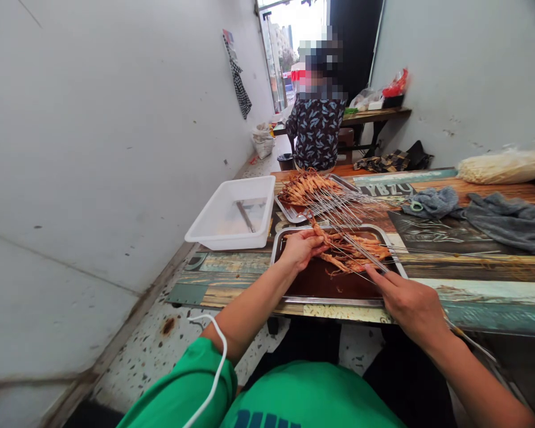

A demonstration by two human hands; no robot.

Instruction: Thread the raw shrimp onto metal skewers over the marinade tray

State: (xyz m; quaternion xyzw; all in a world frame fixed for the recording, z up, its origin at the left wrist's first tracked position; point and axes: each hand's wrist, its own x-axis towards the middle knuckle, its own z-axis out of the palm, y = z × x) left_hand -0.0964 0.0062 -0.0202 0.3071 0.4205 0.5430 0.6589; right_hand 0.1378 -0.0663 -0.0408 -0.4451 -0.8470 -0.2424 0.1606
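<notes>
My left hand point(301, 248) pinches a long, orange-brown piece of meat point(317, 230) with thin, claw-like ends, perhaps a chicken foot. My right hand point(410, 300) is closed on thin metal skewers point(365, 251), which slant up and left toward that piece. Whether a tip is inside the meat is hard to make out. Beneath both hands lies a metal tray point(334, 300) with dark brown liquid and similar meat pieces point(359, 249). Behind it, a second metal tray point(289, 213) bears a heap of skewered pieces point(310, 187), their metal sticks pointing right.
Left of the trays stands a white plastic tub point(227, 238) with a flat metal object inside. Grey cloths point(512, 220) and a bagged pale bundle point(502, 166) lie on the table's right. A person point(320, 131) sits beyond the table. A white cable point(220, 362) crosses my left arm.
</notes>
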